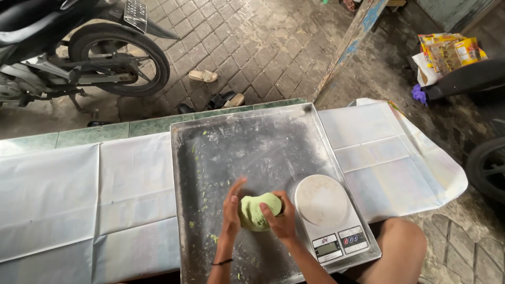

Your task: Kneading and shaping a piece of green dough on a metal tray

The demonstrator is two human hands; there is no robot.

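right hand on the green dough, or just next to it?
Touching. The head view shows the right hand wrapped over the green dough, fingers pressed onto its top, no gap; the left hand cups the other side.

Pale green dough lump (256,210) on floured metal tray (236,142)

Left hand (230,210) and right hand (280,216) cupped inward, fingers curled.
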